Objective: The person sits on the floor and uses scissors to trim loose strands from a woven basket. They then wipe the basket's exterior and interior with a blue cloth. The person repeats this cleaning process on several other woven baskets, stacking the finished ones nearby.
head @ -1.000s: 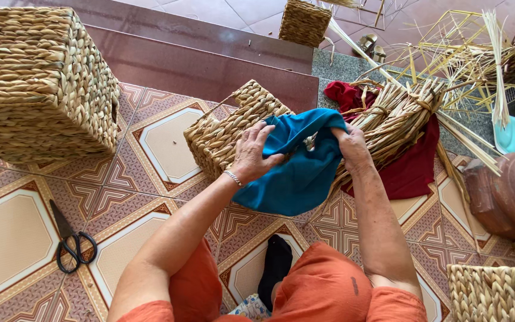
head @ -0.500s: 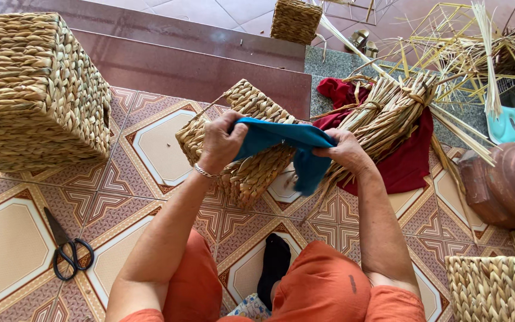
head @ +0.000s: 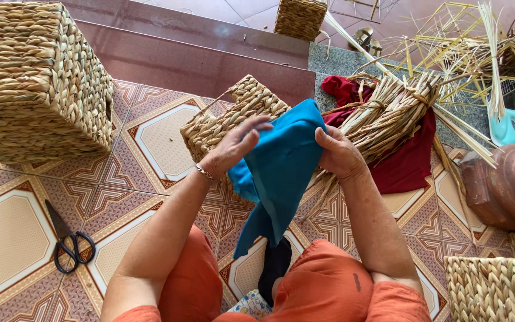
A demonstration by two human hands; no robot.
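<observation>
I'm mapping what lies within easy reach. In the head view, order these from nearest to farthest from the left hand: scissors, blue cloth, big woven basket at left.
1. blue cloth: held in the left hand.
2. big woven basket: upper left.
3. scissors: lower left on the tiles.

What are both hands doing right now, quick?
Left hand: fingers partly open, thumb and palm gripping the blue cloth at its top edge.
Right hand: closed on the same cloth's other side.

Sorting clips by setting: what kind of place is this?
Probably a home basket-weaving spot on a tiled floor: woven baskets, a bundle of dried reeds and scissors lie around a seated person holding a blue cloth.
</observation>
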